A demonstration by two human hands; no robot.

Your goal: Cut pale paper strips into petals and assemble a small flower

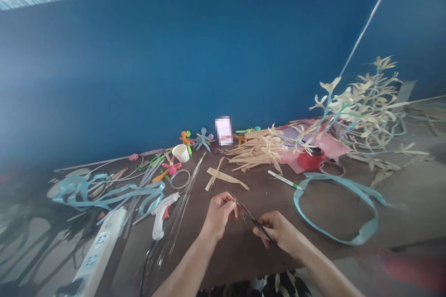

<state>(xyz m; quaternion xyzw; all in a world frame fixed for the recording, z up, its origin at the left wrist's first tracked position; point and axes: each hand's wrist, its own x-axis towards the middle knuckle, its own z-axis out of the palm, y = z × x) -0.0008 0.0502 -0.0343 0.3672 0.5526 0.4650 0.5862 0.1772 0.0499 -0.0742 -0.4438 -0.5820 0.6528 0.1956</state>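
Note:
My left hand (pixel 222 213) is closed near the table's front middle, its fingertips pinched on something small and thin that I cannot make out clearly. To its right, my right hand (pixel 275 229) is wrapped round the dark handle of a slim tool (pixel 260 226), which looks like scissors or pliers. The tool's tip reaches up and left to the fingers of my left hand. Just beyond the hands lie crossed pale strips (pixel 226 177). A bundle of thin wires (pixel 184 195) runs along the left of my left hand.
On the left are a glue gun (pixel 162 216), a power strip (pixel 101 241), blue ribbon (pixel 114 195) and a paper cup (pixel 180 153). A marker (pixel 284 179), a ribbon loop (pixel 299 211), a red spool (pixel 310 161) and pale artificial flowers (pixel 358 97) stand or lie right.

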